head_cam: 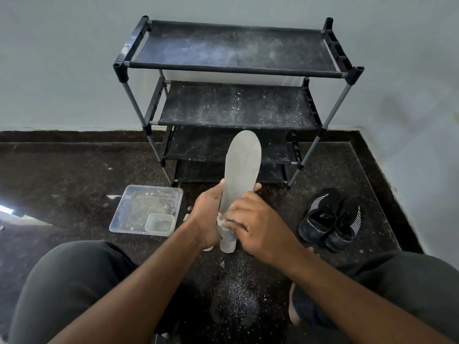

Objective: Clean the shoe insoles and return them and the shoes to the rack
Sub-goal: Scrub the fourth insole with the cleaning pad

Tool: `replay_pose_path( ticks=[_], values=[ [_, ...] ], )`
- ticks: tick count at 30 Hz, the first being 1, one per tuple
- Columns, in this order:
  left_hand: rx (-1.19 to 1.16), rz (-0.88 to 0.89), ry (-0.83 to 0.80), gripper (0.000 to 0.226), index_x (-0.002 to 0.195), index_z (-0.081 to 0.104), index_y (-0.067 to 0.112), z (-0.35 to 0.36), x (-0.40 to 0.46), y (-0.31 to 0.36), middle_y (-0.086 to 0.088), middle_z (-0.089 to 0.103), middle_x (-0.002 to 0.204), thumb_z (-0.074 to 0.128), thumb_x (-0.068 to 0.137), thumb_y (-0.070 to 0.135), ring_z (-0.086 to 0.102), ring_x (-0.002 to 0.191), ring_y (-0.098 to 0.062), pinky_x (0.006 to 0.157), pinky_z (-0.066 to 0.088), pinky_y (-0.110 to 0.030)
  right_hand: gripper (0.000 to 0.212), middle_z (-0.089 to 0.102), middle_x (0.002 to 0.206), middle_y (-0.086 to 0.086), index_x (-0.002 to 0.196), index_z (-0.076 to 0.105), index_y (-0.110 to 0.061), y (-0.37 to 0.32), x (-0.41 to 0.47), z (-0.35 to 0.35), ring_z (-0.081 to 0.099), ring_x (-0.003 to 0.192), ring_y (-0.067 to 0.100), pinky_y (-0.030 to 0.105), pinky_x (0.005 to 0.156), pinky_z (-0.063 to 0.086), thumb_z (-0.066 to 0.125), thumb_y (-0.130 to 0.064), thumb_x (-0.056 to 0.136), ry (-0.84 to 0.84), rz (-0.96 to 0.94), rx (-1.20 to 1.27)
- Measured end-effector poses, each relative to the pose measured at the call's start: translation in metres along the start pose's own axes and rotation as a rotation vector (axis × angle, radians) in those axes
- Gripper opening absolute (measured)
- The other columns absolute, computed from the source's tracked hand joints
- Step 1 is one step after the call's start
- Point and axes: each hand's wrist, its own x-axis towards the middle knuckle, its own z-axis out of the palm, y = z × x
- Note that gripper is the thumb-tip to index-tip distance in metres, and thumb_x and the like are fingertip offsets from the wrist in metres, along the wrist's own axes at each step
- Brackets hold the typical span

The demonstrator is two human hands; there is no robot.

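gripping flat grey insole (242, 167) upright, left hand (207, 214); right hand (253, 222) pinching crumpled white cloth (221, 222) against heel.

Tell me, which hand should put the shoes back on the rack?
Probably the right hand: the black shoes sit on its side, while the left hand grips the insole.

**Pale walls, dark speckled floor**

A pale blue-grey wall (62, 58) runs across the far side and meets a second wall (422, 170) at the right, forming a corner. The floor (74, 170) is dark speckled stone with a darker border strip along the wall bases. White dust and flecks lie scattered on it near the middle. A bright reflection (7, 209) glares on the floor at the left edge.
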Motion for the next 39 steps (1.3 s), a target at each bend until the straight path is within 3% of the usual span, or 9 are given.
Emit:
replay_pose_path(
  ticks=[3, 8, 12, 18, 23, 28, 32, 34, 39],
  values=[
    [0.012, 0.022, -0.019, 0.059, 0.136, 0.066, 0.001, 0.004, 0.000, 0.001, -0.020, 0.056, 0.149, 0.041, 0.107, 0.046, 0.052, 0.133, -0.031, 0.126, 0.024, -0.042, 0.011, 0.061, 0.086, -0.006, 0.089, 0.075, -0.011, 0.008, 0.004, -0.001, 0.047, 0.090, 0.011, 0.034, 0.081, 0.046, 0.066, -0.015, 0.093, 0.083, 0.070, -0.072],
    [-0.002, 0.018, 0.011, 0.058, 0.133, 0.070, 0.006, -0.002, 0.001, 0.001, -0.015, 0.061, 0.146, 0.036, 0.108, 0.047, 0.061, 0.117, -0.026, 0.117, 0.039, -0.039, 0.013, 0.063, 0.083, -0.008, 0.085, 0.076, -0.011, -0.007, -0.003, 0.001, 0.047, 0.089, 0.007, 0.022, 0.082, 0.042, 0.067, -0.017, 0.092, -0.051, 0.016, 0.064],
    [-0.013, 0.020, -0.006, 0.058, 0.141, 0.061, 0.001, -0.002, 0.002, 0.001, -0.017, 0.060, 0.146, 0.041, 0.106, 0.043, 0.055, 0.136, -0.030, 0.122, 0.037, -0.039, 0.018, 0.061, 0.084, -0.007, 0.086, 0.075, -0.013, 0.008, -0.001, 0.001, 0.050, 0.094, 0.012, 0.034, 0.080, 0.048, 0.064, -0.023, 0.096, 0.042, 0.096, -0.013],
    [-0.058, 0.078, 0.015, 0.053, 0.134, 0.069, 0.004, -0.002, -0.002, 0.004, -0.014, 0.064, 0.141, 0.039, 0.107, 0.039, 0.068, 0.098, -0.026, 0.098, 0.053, -0.039, 0.012, 0.064, 0.084, -0.010, 0.087, 0.076, -0.013, -0.008, -0.008, 0.001, 0.046, 0.091, 0.006, 0.015, 0.087, 0.036, 0.068, -0.020, 0.093, -0.085, 0.023, 0.070],
    [-0.016, 0.066, 0.025, 0.056, 0.142, 0.060, 0.003, 0.001, 0.001, 0.003, -0.019, 0.062, 0.144, 0.036, 0.108, 0.039, 0.057, 0.134, -0.032, 0.121, 0.038, -0.044, 0.018, 0.059, 0.080, -0.005, 0.079, 0.071, -0.010, 0.006, -0.004, -0.001, 0.045, 0.087, 0.010, 0.031, 0.076, 0.045, 0.065, -0.019, 0.095, 0.077, 0.081, -0.059],
    [-0.042, 0.090, 0.039, 0.052, 0.138, 0.063, 0.006, 0.002, -0.005, 0.003, -0.016, 0.065, 0.140, 0.037, 0.108, 0.039, 0.066, 0.100, -0.026, 0.097, 0.055, -0.039, 0.015, 0.062, 0.082, -0.004, 0.085, 0.074, -0.010, -0.011, -0.014, 0.007, 0.048, 0.088, 0.013, 0.031, 0.080, 0.045, 0.066, -0.018, 0.095, -0.030, -0.035, -0.008],
    [0.005, 0.051, 0.062, 0.056, 0.139, 0.063, 0.001, 0.003, -0.001, -0.004, -0.019, 0.062, 0.143, 0.039, 0.107, 0.040, 0.060, 0.132, -0.033, 0.119, 0.041, -0.043, 0.017, 0.060, 0.079, -0.004, 0.080, 0.073, -0.011, 0.007, -0.005, 0.002, 0.049, 0.088, 0.013, 0.036, 0.081, 0.046, 0.067, -0.021, 0.093, 0.090, 0.113, -0.063],
    [0.035, 0.051, 0.063, 0.054, 0.136, 0.065, 0.001, 0.007, -0.001, -0.006, -0.021, 0.064, 0.141, 0.041, 0.106, 0.039, 0.059, 0.133, -0.033, 0.119, 0.041, -0.044, 0.020, 0.059, 0.076, -0.004, 0.075, 0.072, -0.012, 0.003, -0.003, 0.002, 0.048, 0.085, 0.012, 0.033, 0.082, 0.045, 0.067, -0.022, 0.093, 0.143, 0.161, -0.066],
    [0.000, 0.075, 0.077, 0.052, 0.131, 0.070, 0.003, 0.003, -0.001, -0.006, -0.019, 0.067, 0.137, 0.040, 0.107, 0.037, 0.056, 0.133, -0.034, 0.122, 0.038, -0.045, 0.022, 0.059, 0.068, -0.007, 0.070, 0.071, -0.015, -0.015, -0.011, 0.007, 0.047, 0.078, 0.007, 0.022, 0.071, 0.042, 0.069, -0.022, 0.091, 0.079, 0.108, 0.040]
  ],
)
